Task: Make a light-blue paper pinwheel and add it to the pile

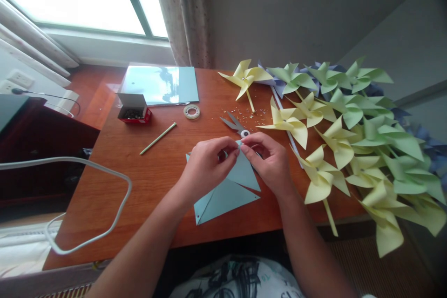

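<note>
Pinching hands: left hand (pixel 211 158) and right hand (pixel 267 156) meet, fingertips closed on the far corner of the blue paper (pixel 223 202).
Blue paper: on the table (pixel 139 200), slit, near corners punched.
Seemingly undone: folding; near flaps lie flat.
Formed: yellow pinwheels (pixel 319 179), green pinwheels (pixel 351 107).
Hidden: pinched corner, scissors (pixel 240 129) partly, purple pinwheels (pixel 440 149) mostly.

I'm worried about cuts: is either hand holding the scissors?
No, the scissors lie on the table; the left hand and right hand pinch blue paper.
</note>
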Demonstrator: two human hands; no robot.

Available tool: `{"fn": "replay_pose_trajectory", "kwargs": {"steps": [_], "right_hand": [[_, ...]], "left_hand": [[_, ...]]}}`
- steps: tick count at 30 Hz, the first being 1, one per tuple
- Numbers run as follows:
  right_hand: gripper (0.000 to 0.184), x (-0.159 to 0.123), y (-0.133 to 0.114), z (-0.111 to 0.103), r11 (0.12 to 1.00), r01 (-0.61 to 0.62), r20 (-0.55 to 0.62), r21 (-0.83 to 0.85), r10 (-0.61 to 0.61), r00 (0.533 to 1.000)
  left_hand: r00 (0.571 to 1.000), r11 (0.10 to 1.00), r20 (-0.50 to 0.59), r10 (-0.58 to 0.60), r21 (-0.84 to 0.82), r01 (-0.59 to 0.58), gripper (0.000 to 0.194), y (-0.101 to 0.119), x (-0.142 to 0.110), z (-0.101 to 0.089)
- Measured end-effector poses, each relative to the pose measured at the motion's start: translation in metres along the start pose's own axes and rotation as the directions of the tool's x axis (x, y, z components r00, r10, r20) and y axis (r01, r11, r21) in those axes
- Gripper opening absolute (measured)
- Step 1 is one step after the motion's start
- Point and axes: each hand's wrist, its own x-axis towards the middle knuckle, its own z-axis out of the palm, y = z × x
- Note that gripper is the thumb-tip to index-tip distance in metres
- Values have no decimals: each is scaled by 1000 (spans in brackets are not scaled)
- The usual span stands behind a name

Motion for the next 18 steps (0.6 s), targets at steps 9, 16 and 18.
{"fn": "replay_pose_trajectory", "kwargs": {"steps": [9,16,18], "right_hand": [[5,-1,-4,-1,987,147,-12,-69,-148,989],[12,-2,-4,-1,963,233,-21,-134,-237,971],[14,-2,-4,-1,963,236,-14,-132,-240,971]], "left_hand": [[998,979,5,-60,-194,60,12,-2,0,1],[985,884,54,-163,-435,171,17,-1,2,-1],[983,873,54,-175,-453,180,17,0,2,-2]]}}
